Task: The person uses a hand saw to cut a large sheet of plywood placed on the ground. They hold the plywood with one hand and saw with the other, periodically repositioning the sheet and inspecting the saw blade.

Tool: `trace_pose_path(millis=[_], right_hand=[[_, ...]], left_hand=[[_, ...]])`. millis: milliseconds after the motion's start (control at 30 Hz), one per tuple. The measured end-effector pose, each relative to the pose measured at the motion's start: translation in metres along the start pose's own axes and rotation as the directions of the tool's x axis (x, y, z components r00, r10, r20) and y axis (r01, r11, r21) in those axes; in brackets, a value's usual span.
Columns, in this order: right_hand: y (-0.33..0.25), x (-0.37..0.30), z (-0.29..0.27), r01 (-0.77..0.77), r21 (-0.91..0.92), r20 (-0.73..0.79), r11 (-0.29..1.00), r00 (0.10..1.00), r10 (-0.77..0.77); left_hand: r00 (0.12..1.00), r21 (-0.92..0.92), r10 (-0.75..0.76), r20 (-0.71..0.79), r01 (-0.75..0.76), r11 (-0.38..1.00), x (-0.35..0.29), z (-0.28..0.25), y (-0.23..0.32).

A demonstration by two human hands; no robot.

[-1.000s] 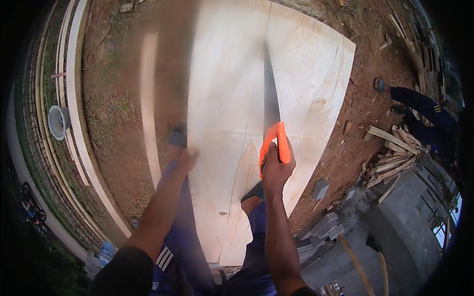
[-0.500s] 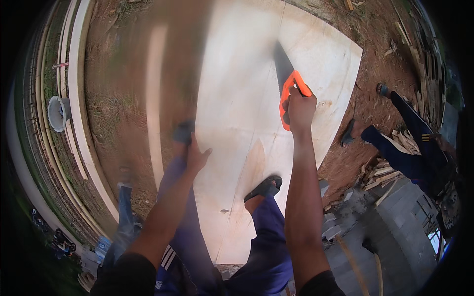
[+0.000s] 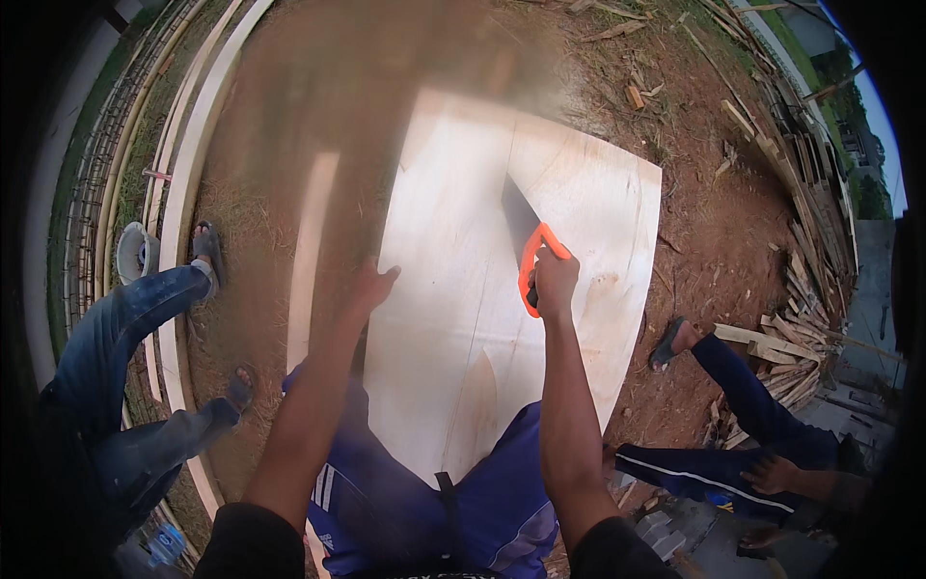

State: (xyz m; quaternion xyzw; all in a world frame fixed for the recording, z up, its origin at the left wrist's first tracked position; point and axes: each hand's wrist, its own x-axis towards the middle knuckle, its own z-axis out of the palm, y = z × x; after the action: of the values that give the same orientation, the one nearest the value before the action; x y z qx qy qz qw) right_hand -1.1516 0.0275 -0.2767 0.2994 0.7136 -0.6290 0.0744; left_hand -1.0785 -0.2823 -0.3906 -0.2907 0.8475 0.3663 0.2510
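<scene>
My right hand is closed around the orange handle of the handsaw, whose blade points forward over the middle of the plywood sheet. Whether the blade tip sits inside the wood, I cannot tell. My left hand is at the left edge of the sheet, its thumb apart from the fingers; these are blurred (the haze there is strong), so I cannot tell if they pinch the edge.

I judge the sheet to be broad and awkward rather than very heavy, stiff but able to flex, with edges that may splinter; opposite edges are the best place to hold it. The saw looks light, its thin blade could bend, and only the handle is safe to take. Beside the sheet, on the left, lies a pale plank.
</scene>
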Motion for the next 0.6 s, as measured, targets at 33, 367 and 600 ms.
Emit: trace_pose_path(millis=[33,367,600], right_hand=[[0.001,0.001,-0.001,-0.008,0.006,-0.023,1.000,1.000,0.009],[0.042,-0.001,-0.049,0.041,0.189,0.068,0.981,0.996,-0.054],[0.034,-0.014,-0.062,-0.072,0.281,0.139,0.957,0.990,0.034]], left_hand=[[0.996,-0.090,0.080,-0.044,-0.084,0.992,-0.001,-0.006,0.011],[0.988,0.036,0.120,0.095,-0.124,0.992,-0.178,0.019,0.061],[0.844,0.180,0.429,0.321,-0.500,0.847,-0.212,0.037,0.117]])
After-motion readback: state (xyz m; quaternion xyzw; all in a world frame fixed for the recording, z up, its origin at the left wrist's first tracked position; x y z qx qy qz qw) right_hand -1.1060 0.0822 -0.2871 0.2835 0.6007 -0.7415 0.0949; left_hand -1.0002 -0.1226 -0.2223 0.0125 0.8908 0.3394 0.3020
